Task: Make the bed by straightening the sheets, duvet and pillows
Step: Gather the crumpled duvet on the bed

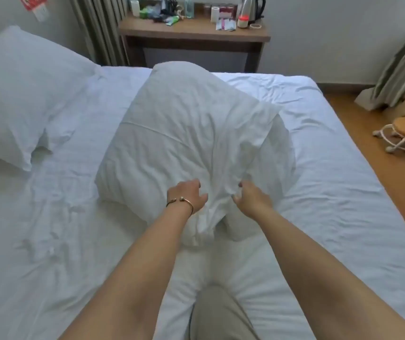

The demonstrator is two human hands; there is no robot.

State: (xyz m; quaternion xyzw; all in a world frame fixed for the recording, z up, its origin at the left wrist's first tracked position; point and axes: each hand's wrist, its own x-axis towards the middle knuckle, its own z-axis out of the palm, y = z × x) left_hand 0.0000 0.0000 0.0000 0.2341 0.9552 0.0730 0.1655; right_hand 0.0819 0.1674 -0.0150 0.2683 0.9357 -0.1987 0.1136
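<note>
Both hands, left (188,195) and right (248,199), have fingers (236,198) clamped on a pillow (184,133) lying mid-bed; another pillow (17,94) sits far left of them; sheet (331,192) wrinkled, no duvet visible, so much remains

Desk (194,34) w/ kettle (252,8), bottle (189,7); stool (403,133) on floor.

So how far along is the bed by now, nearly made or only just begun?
Early, I'd say. One pillow already lies at the head end, though its case looks rumpled. In hand: the left hand and right hand both grip the loose case of the second pillow mid-bed. Left: placing that pillow and smoothing the creased sheet. No duvet is visible.
</note>
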